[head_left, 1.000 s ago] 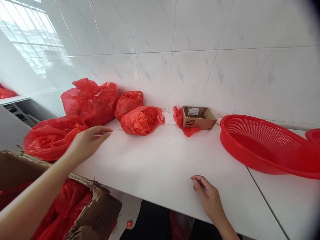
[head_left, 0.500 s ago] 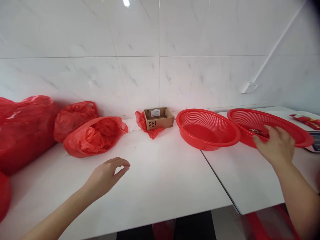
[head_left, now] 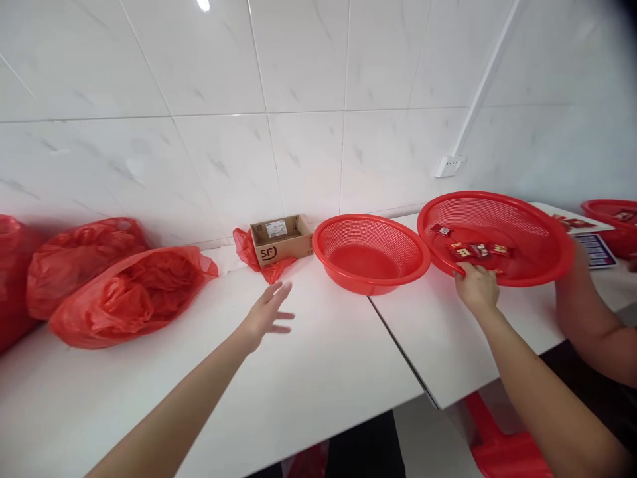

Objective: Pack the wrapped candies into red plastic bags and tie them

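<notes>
My right hand point(head_left: 478, 289) grips the near rim of a large red plastic colander point(head_left: 542, 245), which is tilted up with its far side against the wall side. Several small wrapped packets point(head_left: 480, 251) lie inside it, towards the left. My left hand point(head_left: 269, 313) hovers over the white table point(head_left: 308, 372), fingers spread, holding nothing. Beyond it stands a small open cardboard box point(head_left: 281, 251) with a red plastic bag point(head_left: 243, 245) partly under it. A second red colander point(head_left: 371, 262) sits between the box and the gripped one, with no contents visible.
Filled red plastic bags point(head_left: 134, 295) line the left side of the table. At the right, another person's arm point(head_left: 587, 305) reaches behind the tilted colander, near a scale point(head_left: 592, 251) and a further red colander point(head_left: 612, 226). A red stool point(head_left: 507, 451) stands below the table.
The view has turned right. My right hand has moved from over the large colander to its near rim, and the colander is now tilted. My left hand has opened and moved forward.
</notes>
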`<action>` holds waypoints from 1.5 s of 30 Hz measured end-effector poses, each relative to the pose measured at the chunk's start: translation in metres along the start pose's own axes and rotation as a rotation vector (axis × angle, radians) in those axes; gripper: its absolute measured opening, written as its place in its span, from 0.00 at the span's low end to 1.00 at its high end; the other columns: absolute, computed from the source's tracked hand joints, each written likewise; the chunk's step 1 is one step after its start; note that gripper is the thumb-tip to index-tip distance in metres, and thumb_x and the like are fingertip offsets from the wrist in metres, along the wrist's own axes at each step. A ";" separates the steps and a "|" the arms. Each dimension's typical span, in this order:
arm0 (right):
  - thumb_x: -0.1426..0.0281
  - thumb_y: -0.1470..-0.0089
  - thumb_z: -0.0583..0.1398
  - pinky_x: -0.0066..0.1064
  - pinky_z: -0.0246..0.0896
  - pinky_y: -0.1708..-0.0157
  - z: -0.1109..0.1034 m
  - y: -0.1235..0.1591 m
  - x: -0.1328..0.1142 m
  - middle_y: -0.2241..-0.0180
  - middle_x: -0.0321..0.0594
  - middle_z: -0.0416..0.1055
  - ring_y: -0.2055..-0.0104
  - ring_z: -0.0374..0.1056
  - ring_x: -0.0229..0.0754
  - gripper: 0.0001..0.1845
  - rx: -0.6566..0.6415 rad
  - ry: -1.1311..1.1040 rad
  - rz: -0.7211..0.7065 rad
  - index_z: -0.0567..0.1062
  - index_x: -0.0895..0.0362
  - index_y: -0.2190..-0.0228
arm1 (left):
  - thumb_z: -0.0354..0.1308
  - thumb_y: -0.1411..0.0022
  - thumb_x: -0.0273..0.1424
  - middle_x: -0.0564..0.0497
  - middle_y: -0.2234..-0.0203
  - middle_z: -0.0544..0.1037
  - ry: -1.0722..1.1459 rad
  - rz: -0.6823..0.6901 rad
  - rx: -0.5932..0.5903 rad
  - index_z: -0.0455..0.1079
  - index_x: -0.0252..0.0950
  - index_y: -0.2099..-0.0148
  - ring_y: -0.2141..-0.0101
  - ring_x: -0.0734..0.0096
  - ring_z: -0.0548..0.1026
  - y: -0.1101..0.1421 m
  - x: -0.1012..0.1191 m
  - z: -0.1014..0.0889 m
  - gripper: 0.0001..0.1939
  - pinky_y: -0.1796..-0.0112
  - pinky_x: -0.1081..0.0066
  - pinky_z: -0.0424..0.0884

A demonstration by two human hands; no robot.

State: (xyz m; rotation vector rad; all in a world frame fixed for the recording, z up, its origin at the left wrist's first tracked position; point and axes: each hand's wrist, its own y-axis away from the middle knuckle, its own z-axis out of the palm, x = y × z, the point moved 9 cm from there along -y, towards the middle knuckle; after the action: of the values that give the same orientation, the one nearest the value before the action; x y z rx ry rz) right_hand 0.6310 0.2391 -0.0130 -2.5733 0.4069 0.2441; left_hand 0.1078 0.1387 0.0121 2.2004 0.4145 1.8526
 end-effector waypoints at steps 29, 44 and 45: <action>0.62 0.43 0.60 0.37 0.67 0.63 -0.223 0.074 -0.071 0.60 0.42 0.77 0.58 0.73 0.50 0.11 0.339 -0.460 -0.300 0.78 0.51 0.60 | 0.60 0.42 0.50 0.39 0.34 0.56 0.309 0.078 -0.346 0.58 0.40 0.36 0.45 0.51 0.70 -0.071 0.025 0.208 0.37 0.55 0.62 0.76; 0.65 0.39 0.54 0.26 0.67 0.80 -0.124 0.183 -0.218 0.59 0.36 0.76 0.60 0.74 0.42 0.14 0.008 -0.454 -0.776 0.76 0.46 0.55 | 0.50 0.40 0.27 0.42 0.55 0.77 -0.611 0.552 0.524 0.76 0.37 0.58 0.50 0.53 0.70 0.035 -0.003 -0.140 0.14 0.46 0.50 0.64; 0.64 0.39 0.53 0.28 0.66 0.81 -0.112 0.185 -0.218 0.58 0.36 0.76 0.58 0.74 0.44 0.15 0.021 -0.373 -0.762 0.77 0.47 0.55 | 0.51 0.41 0.26 0.42 0.53 0.76 -0.693 0.574 0.569 0.76 0.37 0.59 0.47 0.52 0.68 0.042 0.000 -0.162 0.13 0.44 0.49 0.61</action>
State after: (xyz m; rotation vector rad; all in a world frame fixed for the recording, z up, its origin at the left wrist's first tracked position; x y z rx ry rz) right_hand 0.3752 0.0817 0.0501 -2.3872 -0.6885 0.4140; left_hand -0.0493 0.0989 0.0548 3.4348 0.1827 1.0772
